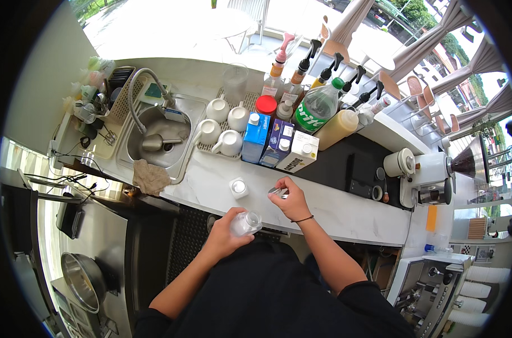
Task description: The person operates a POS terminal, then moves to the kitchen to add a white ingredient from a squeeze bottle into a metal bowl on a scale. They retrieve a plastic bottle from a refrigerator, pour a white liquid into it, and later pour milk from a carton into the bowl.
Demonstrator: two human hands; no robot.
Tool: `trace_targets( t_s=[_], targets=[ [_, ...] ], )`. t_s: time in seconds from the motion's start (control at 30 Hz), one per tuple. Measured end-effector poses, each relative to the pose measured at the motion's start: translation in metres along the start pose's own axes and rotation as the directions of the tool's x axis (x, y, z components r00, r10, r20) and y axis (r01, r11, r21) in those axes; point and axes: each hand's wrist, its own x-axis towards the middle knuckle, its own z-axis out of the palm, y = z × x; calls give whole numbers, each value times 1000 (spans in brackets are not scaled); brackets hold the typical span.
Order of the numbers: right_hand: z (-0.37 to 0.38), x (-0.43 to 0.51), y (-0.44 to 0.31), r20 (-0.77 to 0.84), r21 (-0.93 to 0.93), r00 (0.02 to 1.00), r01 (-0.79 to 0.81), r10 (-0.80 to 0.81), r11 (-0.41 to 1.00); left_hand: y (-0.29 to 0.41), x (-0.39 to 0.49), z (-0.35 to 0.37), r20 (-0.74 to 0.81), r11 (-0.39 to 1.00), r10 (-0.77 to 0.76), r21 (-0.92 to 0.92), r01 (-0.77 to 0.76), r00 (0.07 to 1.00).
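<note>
My left hand (pixel 230 232) is closed around a clear bottle (pixel 243 224) with an uncovered mouth, held near the counter's front edge. Over the marble-patterned counter (pixel 213 188), my right hand (pixel 289 198) pinches a small round metallic lid (pixel 275 191) between thumb and fingers. A small white container (pixel 238 188) stands on the counter between the hands, a little farther away. Behind it are a blue carton (pixel 255 139), a purple carton (pixel 277 143) and a white carton (pixel 298 153), side by side. A dark band circles my right wrist.
At the left, a steel sink (pixel 159 139) holds a metal scoop (pixel 154 143), with a brown cloth (pixel 150 177) at its front edge. White mugs (pixel 230 143) sit on a rack. Pump bottles, a large green-capped bottle (pixel 319 107) and a coffee grinder (pixel 429 164) stand farther right.
</note>
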Motion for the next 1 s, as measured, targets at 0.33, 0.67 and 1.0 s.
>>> trace_targets(
  t_s=[0.33,0.67,1.0],
  targets=[
    [-55,-37,-119,327,54,856,406,-400,912,40,5,-19,122,998,50,35,-54,991],
    [-64,-22,-129,501,184,589,643,-634,743,32,30,-54,689,936,23,-270,228,724],
    [-75,-21,-141,511,186,539,691,-669,698,7,45,-37,899,521,249,-437,733,359]
  ],
)
